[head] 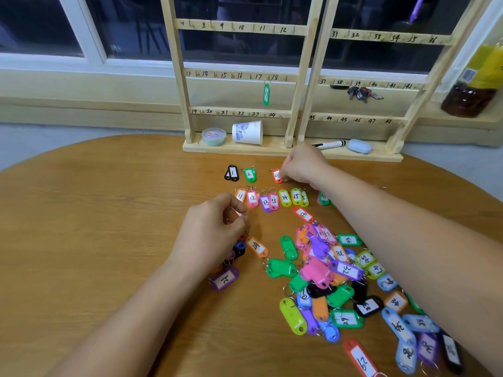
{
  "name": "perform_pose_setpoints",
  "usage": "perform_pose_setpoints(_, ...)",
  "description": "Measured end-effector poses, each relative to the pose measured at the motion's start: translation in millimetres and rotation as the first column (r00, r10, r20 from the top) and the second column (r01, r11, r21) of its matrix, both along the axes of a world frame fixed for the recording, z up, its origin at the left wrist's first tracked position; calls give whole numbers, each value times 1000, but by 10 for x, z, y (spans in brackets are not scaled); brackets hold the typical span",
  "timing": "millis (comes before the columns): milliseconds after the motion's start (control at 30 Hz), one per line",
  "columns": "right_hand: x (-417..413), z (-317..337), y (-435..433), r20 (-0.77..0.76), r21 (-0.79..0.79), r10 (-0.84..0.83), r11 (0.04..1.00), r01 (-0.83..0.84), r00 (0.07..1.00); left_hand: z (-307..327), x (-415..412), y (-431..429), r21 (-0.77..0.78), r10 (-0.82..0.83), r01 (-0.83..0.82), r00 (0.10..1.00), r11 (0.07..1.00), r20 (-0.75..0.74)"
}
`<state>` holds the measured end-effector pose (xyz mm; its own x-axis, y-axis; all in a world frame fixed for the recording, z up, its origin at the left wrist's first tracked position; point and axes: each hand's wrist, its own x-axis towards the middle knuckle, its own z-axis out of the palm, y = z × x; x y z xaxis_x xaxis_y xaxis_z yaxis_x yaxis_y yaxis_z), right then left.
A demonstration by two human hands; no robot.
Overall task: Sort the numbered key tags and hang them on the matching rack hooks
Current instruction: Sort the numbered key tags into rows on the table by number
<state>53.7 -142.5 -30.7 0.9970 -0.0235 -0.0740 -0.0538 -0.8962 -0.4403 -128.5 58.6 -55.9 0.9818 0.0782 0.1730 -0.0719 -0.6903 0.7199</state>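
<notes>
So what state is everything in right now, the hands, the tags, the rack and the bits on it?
right hand, pinching tag 4 on the table
left hand, fingers curled; contents unclear
tag 17, hanging on the rack
sorted tags, flat in rows
tag pile, loose, unsorted
paper cup, on its side
marker, capped, lying down
keys, hanging from rack

Glossy plastic key tags on a smooth wooden table.

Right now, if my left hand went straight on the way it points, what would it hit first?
Most likely the orange plastic key tag numbered 11, lying just ahead of your left hand, though depth is unclear from this view.
</notes>
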Motion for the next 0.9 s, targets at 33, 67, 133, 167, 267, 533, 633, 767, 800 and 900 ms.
perform_pose_setpoints(33, 0, -7, -10, -6, -4, 3, 1000, -3, 1000, -3, 0, 5, -4, 0, 0, 1000, 1000, -10)
perform_pose_setpoints(67, -4, -14, -18, -10, -7, 6, 1000, -6, 1000, -3, 0, 8, -6, 0, 0, 1000, 1000, -17)
perform_pose_setpoints(133, -7, -29, -36, -7, -10, 7, 1000, -7, 1000, 12, -6, 11, 6, -2, 2, 1000, 1000, -15)
perform_pose_setpoints(167, -12, -31, -46, 7, -7, 6, 1000, -6, 1000, 24, -14, 11, 6, -4, 4, 1000, 1000, -15)
perform_pose_setpoints(267, -63, -5, -97, 98, 47, -8, 999, 3, 995, 60, -28, 14, -27, -11, 9, 999, 1000, -50)
perform_pose_setpoints(533, -774, 186, -308, 202, 226, 136, 957, -182, 970, 139, -75, 25, 30, -60, 62, 996, 998, -69)
perform_pose_setpoints(633, -1095, 131, -396, 195, 235, 205, 940, -249, 959, 144, -93, 18, 99, -115, 119, 992, 988, -48)
perform_pose_setpoints(767, -1442, 84, -513, 138, 195, 267, 937, -290, 954, 103, -116, 10, 208, -232, 232, 972, 950, -26)
perform_pose_setpoints(800, -1514, 86, -534, 123, 172, 293, 935, -311, 948, 90, -118, 15, 226, -250, 251, 968, 941, -33)
perform_pose_setpoints(900, -1674, 80, -568, 85, 108, 364, 922, -371, 928, 71, -105, 54, 254, -240, 249, 968, 934, -68)
